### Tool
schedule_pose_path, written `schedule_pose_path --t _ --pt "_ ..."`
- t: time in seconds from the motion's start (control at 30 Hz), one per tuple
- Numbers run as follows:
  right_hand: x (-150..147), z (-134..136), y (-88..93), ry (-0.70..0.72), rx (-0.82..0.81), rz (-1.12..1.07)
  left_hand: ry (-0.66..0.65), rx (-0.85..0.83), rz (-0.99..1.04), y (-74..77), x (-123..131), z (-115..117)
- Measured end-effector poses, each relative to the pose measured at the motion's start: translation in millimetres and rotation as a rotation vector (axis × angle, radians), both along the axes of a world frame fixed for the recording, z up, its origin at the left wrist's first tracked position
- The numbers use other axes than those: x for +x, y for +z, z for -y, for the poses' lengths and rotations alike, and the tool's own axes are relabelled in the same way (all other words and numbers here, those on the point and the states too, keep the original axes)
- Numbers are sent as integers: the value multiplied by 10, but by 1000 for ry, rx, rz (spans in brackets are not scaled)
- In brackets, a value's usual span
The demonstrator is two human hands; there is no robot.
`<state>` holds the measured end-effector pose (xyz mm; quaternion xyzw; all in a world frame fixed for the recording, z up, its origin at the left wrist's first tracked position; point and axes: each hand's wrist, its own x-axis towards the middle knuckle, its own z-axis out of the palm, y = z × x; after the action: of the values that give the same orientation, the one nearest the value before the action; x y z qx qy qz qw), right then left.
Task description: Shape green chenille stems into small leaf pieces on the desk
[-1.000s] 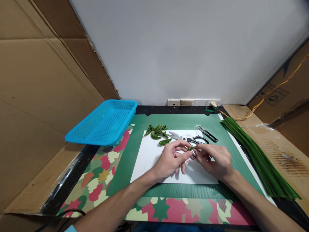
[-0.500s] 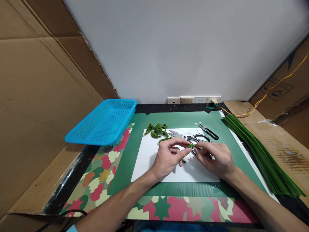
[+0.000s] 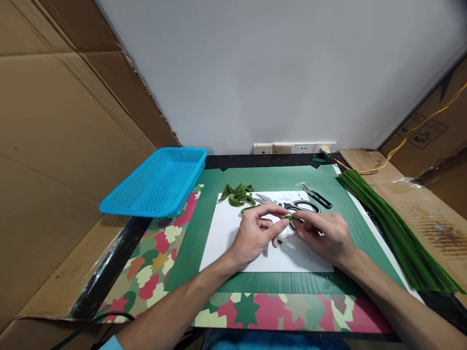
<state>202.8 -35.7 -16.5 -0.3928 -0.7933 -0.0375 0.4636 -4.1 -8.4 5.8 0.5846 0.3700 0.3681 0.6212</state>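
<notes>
Between the fingertips of both hands is a short green pipe cleaner piece (image 3: 288, 217), mostly covered by the fingers. My left hand (image 3: 257, 231) pinches its left side with thumb and forefinger. From the right, my right hand (image 3: 326, 238) pinches the same piece. Both hands hover over a white sheet of paper (image 3: 228, 233). Just behind them lie scissors (image 3: 306, 206) with black and grey handles, partly hidden. A pile of bent green pipe cleaner pieces (image 3: 239, 193) rests at the sheet's far left corner. Below the left fingers, a dark green bit (image 3: 279, 241) shows.
At the right lies a bundle of long green pipe cleaners (image 3: 394, 228). Small black thread snips (image 3: 319, 198) sit behind the scissors. A blue perforated basket (image 3: 156, 182) stands at the left. Cardboard (image 3: 54, 146) walls the left side; wall sockets (image 3: 292, 148) and a yellow cable (image 3: 401, 143) are behind.
The fingertips have drawn slightly closer together around the pipe cleaner piece, so less of it shows. The view has shifted a little; the other things stay in place.
</notes>
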Motion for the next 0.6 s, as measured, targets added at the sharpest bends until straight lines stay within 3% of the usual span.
schedule_pose_path --t 0.17,0.4,0.6 --pt "-3 11 8 17 -16 4 0 9 12 -37 6 -14" --pt "-21 -10 -48 75 -186 -24 24 -83 78 -54 1 -73" --pt "-23 0 48 115 -229 -108 47 -83 75 -30 26 -74"
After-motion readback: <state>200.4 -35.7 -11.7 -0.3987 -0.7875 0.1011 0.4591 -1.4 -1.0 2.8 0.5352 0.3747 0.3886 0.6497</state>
